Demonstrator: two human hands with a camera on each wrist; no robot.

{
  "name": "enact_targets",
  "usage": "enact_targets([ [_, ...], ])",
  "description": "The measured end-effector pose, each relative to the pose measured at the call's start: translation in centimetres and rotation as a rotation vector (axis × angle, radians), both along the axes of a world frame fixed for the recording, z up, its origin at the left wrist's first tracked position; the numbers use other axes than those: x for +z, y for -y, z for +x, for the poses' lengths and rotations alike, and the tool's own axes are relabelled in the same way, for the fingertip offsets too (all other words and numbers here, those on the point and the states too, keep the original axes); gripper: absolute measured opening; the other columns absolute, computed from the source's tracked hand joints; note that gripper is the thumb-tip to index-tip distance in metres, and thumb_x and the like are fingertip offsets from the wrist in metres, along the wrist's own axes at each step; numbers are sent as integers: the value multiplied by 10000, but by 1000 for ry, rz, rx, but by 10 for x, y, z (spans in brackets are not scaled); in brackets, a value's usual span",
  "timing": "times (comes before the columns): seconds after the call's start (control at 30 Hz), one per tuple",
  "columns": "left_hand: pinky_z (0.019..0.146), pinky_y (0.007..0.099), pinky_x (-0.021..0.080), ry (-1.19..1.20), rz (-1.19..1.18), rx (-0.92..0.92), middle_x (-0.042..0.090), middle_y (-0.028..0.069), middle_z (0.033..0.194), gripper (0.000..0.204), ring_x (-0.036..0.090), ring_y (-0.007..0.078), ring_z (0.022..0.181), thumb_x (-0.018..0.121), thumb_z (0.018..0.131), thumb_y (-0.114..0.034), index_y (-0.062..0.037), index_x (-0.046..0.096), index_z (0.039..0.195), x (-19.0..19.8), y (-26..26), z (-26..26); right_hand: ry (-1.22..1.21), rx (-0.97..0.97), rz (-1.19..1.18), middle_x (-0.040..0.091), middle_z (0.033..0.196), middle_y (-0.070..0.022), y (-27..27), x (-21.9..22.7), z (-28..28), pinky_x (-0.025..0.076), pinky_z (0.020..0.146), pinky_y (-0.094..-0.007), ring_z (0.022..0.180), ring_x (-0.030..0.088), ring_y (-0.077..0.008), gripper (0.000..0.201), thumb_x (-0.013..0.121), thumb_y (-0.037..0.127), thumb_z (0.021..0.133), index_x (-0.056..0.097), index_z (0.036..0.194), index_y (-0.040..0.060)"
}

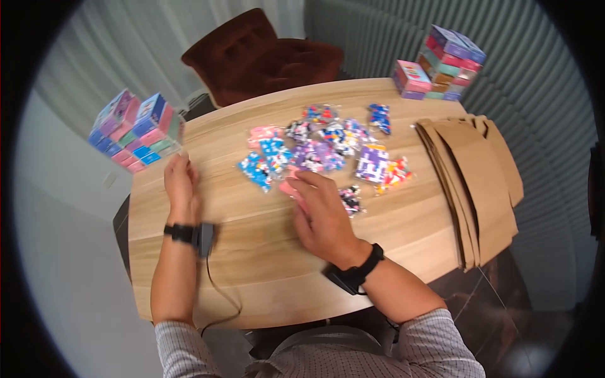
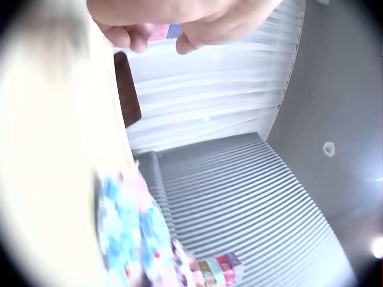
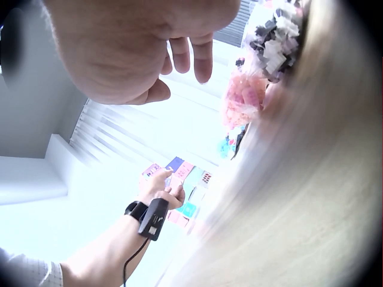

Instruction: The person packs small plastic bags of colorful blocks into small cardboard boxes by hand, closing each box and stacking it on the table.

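My right hand (image 1: pixel 328 217) is over the table beside a pink bag (image 1: pixel 291 189), its fingers loosely bent; whether they touch it is unclear. In the right wrist view that hand (image 3: pixel 143 42) hangs with nothing between its fingers. Several clear bags of small coloured pieces (image 1: pixel 318 155) lie in a cluster in front of it. My left hand (image 1: pixel 180 183) is at the left edge, just in front of stacked colourful boxes (image 1: pixel 135 135). In the left wrist view its thumb and fingers (image 2: pixel 179 24) stand apart, with part of a box showing between them.
Folded brown paper bags (image 1: pixel 482 183) lie along the right side of the table (image 1: pixel 252 296). More stacked boxes (image 1: pixel 447 69) stand at the back right. A dark red chair (image 1: pixel 265 60) is behind the far edge. A cable (image 1: pixel 220 290) runs from the left wrist camera.
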State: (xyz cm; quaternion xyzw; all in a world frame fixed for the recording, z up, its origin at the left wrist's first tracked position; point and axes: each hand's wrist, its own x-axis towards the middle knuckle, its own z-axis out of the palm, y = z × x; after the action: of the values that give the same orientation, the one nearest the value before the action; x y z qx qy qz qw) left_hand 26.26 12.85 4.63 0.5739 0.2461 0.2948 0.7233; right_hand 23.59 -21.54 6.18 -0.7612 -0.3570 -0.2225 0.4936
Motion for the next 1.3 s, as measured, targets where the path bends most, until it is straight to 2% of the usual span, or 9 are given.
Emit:
enact_targets([
  [0.03,568,200,462,93,-52,-114,605,-33,801,77,544,77,655,658,1047,-170,-128,647,984,-2,24,-17,1,-8,8,569,1374,-231,-1,0,0,512,1031,-487,1200,580,-435,571,636,-127,806,579,1359,3],
  [0.13,631,205,530,59,-384,-80,648,-22,873,67,607,66,737,654,1055,-156,-101,661,1092,5,85,-57,0,-32,28,555,1387,-233,3,2,4,510,1036,-485,1225,568,-442,553,633,-111,828,566,1368,-6],
  [0.3,590,210,447,47,-336,-233,622,-25,849,87,560,59,716,638,1062,-163,-89,661,1100,-12,126,-93,-99,-85,112,551,1390,-244,3,3,7,485,1067,-487,1249,561,-454,515,641,-67,869,553,1375,-21],
  [0.4,567,218,401,45,-146,-225,552,-27,755,123,481,76,624,654,1057,-209,-90,638,1086,-22,128,-89,-158,-70,193,562,1375,-249,4,15,9,478,1072,-474,1260,561,-451,505,660,-29,884,549,1377,-29],
  [0.5,547,228,376,72,-158,-268,532,-24,730,135,452,73,589,631,1073,-226,-93,629,1049,-28,118,-92,-122,-122,164,590,1341,-250,18,41,22,495,1046,-459,1229,594,-424,487,676,-1,890,559,1362,-30],
  [0.67,516,235,323,86,-132,-364,493,-27,690,210,395,59,553,587,1097,-259,-100,588,960,-28,116,-89,-56,-389,86,661,1243,-237,60,74,101,521,1011,-453,1155,648,-385,454,706,69,894,589,1322,-32],
  [0.93,499,226,276,39,-85,-400,439,-44,652,278,353,43,553,577,1101,-249,-108,546,864,-29,115,-90,-232,-904,-290,634,1298,-311,163,17,274,501,1062,-523,1218,616,-482,611,758,337,913,586,1375,-24],
  [1.1,495,215,241,60,-115,-380,440,-59,640,276,329,20,556,614,1084,-218,-103,552,841,-31,117,-89,-362,-1046,-410,557,1424,-288,191,2,304,485,1097,-539,1347,533,-484,755,769,429,917,485,1526,85],
  [1.3,506,214,226,44,-69,-395,448,-61,650,281,326,19,565,612,1086,-209,-108,547,832,-28,119,-89,-348,-1083,-420,543,1448,-284,191,-7,327,474,1110,-547,1348,523,-501,825,771,506,898,461,1533,79],
])
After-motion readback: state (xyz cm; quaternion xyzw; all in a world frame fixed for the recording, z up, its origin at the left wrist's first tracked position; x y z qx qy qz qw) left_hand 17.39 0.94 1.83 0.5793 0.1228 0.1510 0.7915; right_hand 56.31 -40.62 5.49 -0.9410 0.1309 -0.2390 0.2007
